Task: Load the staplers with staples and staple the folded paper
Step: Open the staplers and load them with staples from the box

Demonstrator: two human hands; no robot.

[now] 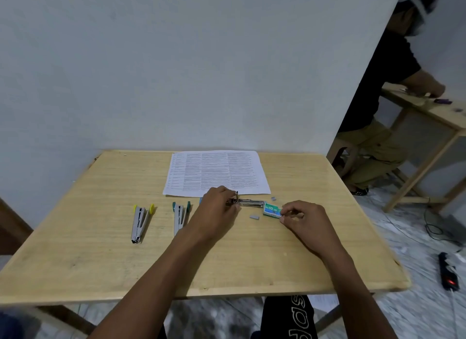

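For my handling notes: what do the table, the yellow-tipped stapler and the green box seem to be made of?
The table looks like pale matte wood: grain lines show, perhaps veneer. The yellow-tipped stapler has a shiny grey metal body; its yellow ends are probably plastic. The green box is likely printed cardboard: flat, sharp-edged faces.

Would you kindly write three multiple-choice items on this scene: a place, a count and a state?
1. Where is the green staple box? A. on the printed paper B. between the two hands C. at the table's left edge
2. How many staplers lie untouched left of the left hand? A. one B. two C. four
3. What is the left hand doing? A. lying flat B. hanging off the table C. gripping an opened stapler
Answers: 1 B, left hand on one side, right hand pinching the other end; 2 B, a yellow-tipped stapler and a teal-tipped stapler; 3 C, it curls round the stapler's rear.
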